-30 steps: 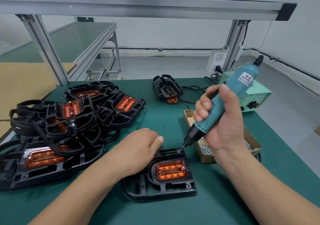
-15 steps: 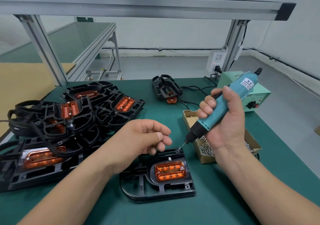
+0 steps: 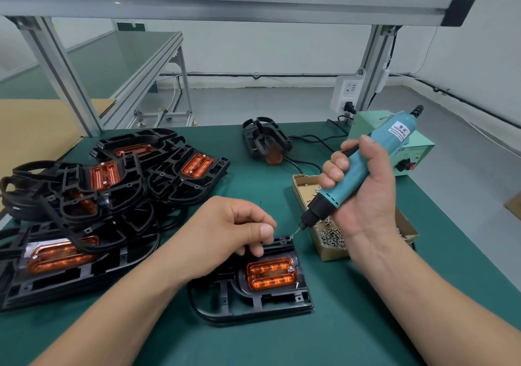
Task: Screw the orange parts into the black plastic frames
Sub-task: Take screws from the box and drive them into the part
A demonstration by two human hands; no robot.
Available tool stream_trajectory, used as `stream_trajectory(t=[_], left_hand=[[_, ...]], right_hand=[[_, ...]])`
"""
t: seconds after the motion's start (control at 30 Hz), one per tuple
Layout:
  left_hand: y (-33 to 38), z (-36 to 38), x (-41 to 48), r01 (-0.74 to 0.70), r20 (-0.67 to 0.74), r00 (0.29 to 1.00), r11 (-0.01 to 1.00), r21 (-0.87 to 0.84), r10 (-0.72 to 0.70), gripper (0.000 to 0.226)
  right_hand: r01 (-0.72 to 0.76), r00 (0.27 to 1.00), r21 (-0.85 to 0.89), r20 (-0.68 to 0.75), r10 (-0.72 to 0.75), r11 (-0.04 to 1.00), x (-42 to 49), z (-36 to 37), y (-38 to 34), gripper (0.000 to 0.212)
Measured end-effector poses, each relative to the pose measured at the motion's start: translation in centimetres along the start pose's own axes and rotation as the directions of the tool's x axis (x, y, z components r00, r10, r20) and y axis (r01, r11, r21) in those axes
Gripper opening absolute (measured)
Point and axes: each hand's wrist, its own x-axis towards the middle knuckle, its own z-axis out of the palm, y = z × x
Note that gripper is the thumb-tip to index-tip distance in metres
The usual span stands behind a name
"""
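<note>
A black plastic frame (image 3: 253, 302) lies on the green mat in front of me with an orange part (image 3: 270, 276) seated in it. One screw sits at the orange part's upper right corner and another leans at its lower right. My left hand (image 3: 228, 233) hovers over the frame's far edge with fingers curled and thumb against the forefinger; nothing shows between them. My right hand (image 3: 363, 207) grips a teal electric screwdriver (image 3: 361, 171), tilted down to the left. A small screw (image 3: 291, 236) hangs on its bit just above the frame's far right corner, a short way from my left thumb.
A pile of black frames with orange parts (image 3: 112, 185) fills the mat's left side. Another frame (image 3: 265, 140) lies at the back. A cardboard box of screws (image 3: 329, 237) stands right of the frame, beneath my right hand. A green power unit (image 3: 411, 154) and cables sit behind.
My left hand lifted off the frame, curled its fingers and moved toward the screwdriver tip. The screwdriver rose slightly off the frame corner, and a screw now hangs on its bit.
</note>
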Motion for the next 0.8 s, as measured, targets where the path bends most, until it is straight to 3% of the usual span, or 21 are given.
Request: stream_trajectory(t=[0.3,0.8], left_hand=[[0.3,0.8,-0.5,-0.012,0.040,0.999,1.000,-0.002,0.012,0.016],[0.5,1.6,-0.6,0.000,0.044,0.999,0.999,-0.045,0.002,0.017]], right_hand=[[0.012,1.000,0.108,0.021,-0.014,0.994,-0.8,1.2,-0.1,0.027],[0.022,0.999,0.056,0.031,-0.024,0.998,-0.8,1.2,0.4,0.026]])
